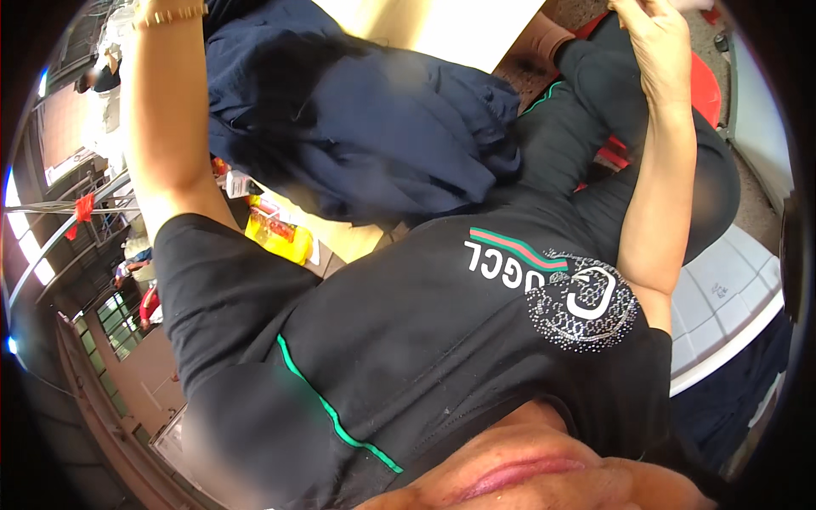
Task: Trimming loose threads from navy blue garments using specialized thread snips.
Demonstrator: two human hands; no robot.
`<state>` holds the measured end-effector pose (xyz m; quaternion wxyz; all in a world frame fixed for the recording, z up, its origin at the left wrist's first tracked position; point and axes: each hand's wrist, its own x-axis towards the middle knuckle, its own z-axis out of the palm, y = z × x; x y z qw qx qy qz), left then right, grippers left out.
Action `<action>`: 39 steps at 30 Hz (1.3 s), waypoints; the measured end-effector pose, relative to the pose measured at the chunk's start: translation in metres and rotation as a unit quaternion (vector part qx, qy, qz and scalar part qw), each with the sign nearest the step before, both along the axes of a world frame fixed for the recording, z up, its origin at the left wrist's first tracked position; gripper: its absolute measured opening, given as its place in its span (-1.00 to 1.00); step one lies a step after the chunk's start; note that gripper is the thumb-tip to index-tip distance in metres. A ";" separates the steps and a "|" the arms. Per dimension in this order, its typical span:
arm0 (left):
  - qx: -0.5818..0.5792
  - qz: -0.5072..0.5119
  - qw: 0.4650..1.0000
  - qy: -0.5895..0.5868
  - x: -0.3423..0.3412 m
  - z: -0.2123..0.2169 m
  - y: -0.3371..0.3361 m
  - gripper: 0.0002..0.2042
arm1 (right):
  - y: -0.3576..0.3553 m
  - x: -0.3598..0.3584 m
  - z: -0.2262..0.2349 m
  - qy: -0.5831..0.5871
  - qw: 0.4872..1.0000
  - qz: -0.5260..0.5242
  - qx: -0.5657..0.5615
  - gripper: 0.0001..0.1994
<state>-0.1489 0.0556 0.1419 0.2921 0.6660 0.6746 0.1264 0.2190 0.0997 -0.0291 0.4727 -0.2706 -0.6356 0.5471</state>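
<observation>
A large dark navy cloth [408,127] lies bunched between my arms, partly over a pale tabletop [476,34] and down towards my lap. My left arm stretches up past the cloth's left side with a gold-coloured band [170,15] at the wrist. Only a sliver of my left hand [161,4] shows above that band, and its fingers are cut off by the top edge. At the upper right my right hand [659,38] is raised above my dark trouser leg, apart from the visible cloth. Its fingers are curled together; the tips reach the frame edge, hiding whatever they hold.
Left of the cloth lies a yellow and red package [280,238] on a pale surface. A red stool [705,89] shows behind my right forearm. To the lower right is a white panelled surface [722,297]. Another person [106,76] is far off at the left.
</observation>
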 end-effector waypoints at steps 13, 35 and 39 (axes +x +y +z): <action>0.261 0.154 0.944 0.131 0.035 -0.026 -0.227 -0.76 | -0.126 -0.065 0.010 -0.223 0.930 0.290 0.029 -0.33; 0.405 0.031 0.903 0.140 0.128 -0.123 -0.138 -0.82 | -0.004 0.052 -0.008 -0.108 0.961 0.237 -0.090 -0.79; 0.351 0.063 0.927 -0.115 0.142 -0.108 -0.132 -0.84 | -0.002 0.059 0.004 -0.077 0.977 0.194 -0.038 -0.76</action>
